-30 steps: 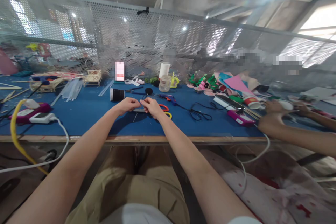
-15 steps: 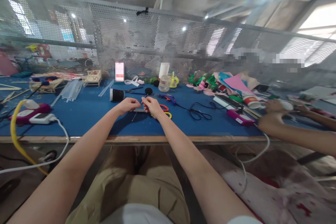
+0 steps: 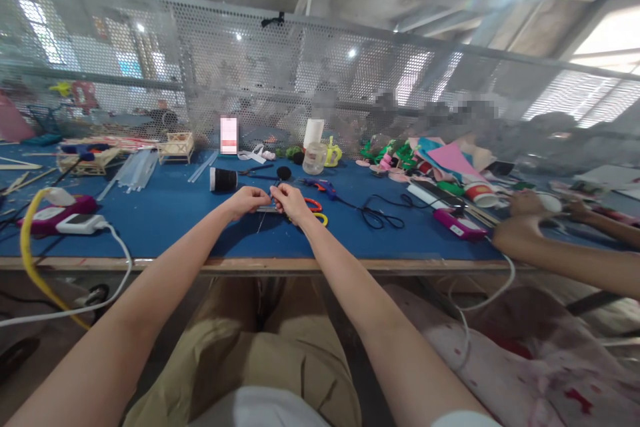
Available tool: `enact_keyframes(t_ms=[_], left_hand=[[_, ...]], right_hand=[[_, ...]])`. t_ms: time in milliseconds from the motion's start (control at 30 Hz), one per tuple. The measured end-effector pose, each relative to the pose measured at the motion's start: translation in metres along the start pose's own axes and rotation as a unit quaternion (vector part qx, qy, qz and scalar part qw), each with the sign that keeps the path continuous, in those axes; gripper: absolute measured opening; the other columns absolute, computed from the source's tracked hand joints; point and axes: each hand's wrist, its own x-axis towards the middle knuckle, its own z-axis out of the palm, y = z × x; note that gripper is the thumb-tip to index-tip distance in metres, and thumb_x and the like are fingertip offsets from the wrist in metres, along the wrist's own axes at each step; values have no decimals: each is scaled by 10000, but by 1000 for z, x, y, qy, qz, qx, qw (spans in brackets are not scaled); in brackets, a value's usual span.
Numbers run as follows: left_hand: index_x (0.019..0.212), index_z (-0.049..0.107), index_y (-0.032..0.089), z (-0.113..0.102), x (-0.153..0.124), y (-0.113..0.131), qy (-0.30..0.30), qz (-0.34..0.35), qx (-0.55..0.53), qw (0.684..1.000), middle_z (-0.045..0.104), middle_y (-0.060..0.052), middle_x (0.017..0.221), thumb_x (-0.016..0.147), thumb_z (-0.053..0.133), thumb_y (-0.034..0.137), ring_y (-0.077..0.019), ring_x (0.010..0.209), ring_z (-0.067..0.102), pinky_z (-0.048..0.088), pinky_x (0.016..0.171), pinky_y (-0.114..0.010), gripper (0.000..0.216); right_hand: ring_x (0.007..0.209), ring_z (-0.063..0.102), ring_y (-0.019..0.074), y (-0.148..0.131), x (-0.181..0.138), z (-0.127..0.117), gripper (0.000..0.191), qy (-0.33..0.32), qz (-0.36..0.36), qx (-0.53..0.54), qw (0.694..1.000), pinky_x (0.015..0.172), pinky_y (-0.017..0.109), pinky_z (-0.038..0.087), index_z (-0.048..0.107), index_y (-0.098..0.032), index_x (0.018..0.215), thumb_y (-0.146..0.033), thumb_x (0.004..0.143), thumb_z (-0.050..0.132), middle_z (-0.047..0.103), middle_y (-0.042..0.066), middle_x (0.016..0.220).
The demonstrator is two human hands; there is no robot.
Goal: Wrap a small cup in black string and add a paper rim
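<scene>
My left hand point(image 3: 249, 201) and my right hand point(image 3: 291, 203) meet above the blue table mat, close together with fingertips nearly touching. Both are closed in a pinch, and whatever they hold is too small to make out. A thin pale strand point(image 3: 261, 221) hangs beneath my left fingers. Just beyond my fingertips is a dark round piece point(image 3: 283, 173); whether it joins what I pinch, I cannot tell. Scissors with red and yellow handles point(image 3: 323, 219) lie partly hidden behind my right hand. Left of my hands a black spool point(image 3: 223, 180) rests on its side.
A blue glue gun point(image 3: 326, 189) with a black cord lies right of centre. Behind it stand a clear jar point(image 3: 314, 159) and a lit phone point(image 3: 229, 135). Purple power strips point(image 3: 460, 224) sit at both sides. Another person's arm point(image 3: 560, 250) rests at the right.
My hands stay nearly in place, with only slight finger movement. The pale strand under my left hand hangs a little farther right and lower.
</scene>
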Motion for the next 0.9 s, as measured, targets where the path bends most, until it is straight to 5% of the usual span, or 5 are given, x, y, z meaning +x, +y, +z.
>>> enact_keyframes(t_ms=[233, 467, 900], left_hand=[[995, 536, 120, -5, 0, 0, -6, 5, 7, 1000, 579, -54, 951, 827, 493, 267, -142, 781, 575, 498, 664, -318, 227], [1010, 530, 123, -6, 2, -3, 10, 15, 17, 1000, 577, -57, 962, 831, 486, 281, -145, 787, 575, 498, 667, -321, 243], [976, 543, 118, -7, 3, -2, 68, 51, 78, 993, 584, -48, 930, 828, 491, 275, -140, 769, 576, 497, 658, -314, 222]], right_hand=[[770, 579, 139, -1, -1, -1, 236, 11, -4, -4, 1000, 649, 307, 497, 532, -132, 1018, -287, 849, 475, 575, 47, 956], [402, 445, 55, -4, -3, 1, 328, 17, -42, 21, 999, 369, 174, 367, 455, -155, 593, -433, 705, 589, 467, -65, 491], [363, 417, 46, -4, -2, 2, 300, 1, -38, 34, 999, 330, 157, 327, 442, -171, 615, -405, 662, 625, 462, -72, 458]])
